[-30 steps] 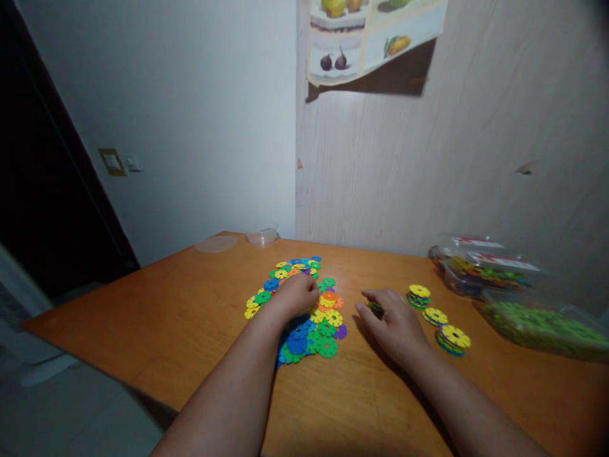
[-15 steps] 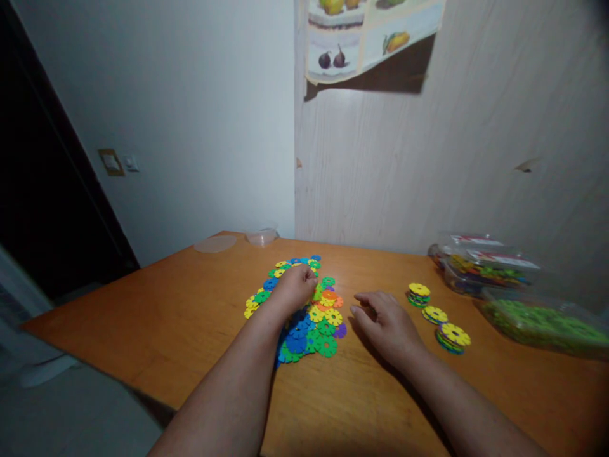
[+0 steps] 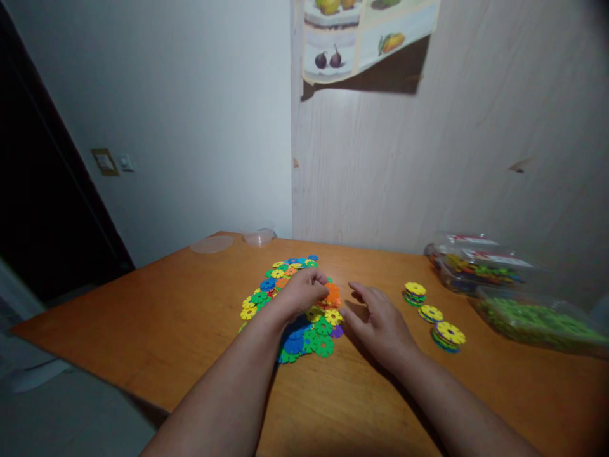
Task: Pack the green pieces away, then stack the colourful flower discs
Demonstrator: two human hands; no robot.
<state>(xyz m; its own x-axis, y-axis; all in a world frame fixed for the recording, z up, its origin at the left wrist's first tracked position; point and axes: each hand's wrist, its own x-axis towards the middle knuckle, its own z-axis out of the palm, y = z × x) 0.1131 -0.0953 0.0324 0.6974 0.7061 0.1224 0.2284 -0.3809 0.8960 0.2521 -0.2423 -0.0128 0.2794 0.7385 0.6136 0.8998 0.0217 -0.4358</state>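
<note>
A pile of flat, notched plastic discs (image 3: 295,343) in blue, green, yellow, orange and purple spreads over the middle of the table. Over its right part is my left hand (image 3: 304,292), thumb and fingertips pinched on an orange notched disc (image 3: 333,296). Part of the pile is hidden under that hand and forearm. Just right of the orange disc, my right hand (image 3: 378,324) has its thumb and fingers apart, with nothing between them. Beyond it stand three small stacks of discs, a far one (image 3: 415,292), a middle one (image 3: 431,313) and a near one (image 3: 448,336), each topped with yellow.
On the right lie a clear tub of green pieces (image 3: 537,320) and stacked clear boxes (image 3: 480,266) of coloured pieces. A clear lid (image 3: 212,244) and a shallow clear container (image 3: 259,236) sit at the back left edge. A wall rises behind the wooden table (image 3: 143,330).
My left hand has moved slightly right across the pile and now holds an orange disc. My right hand has come a little closer to it, fingers spread wider. The view has shifted slightly.
</note>
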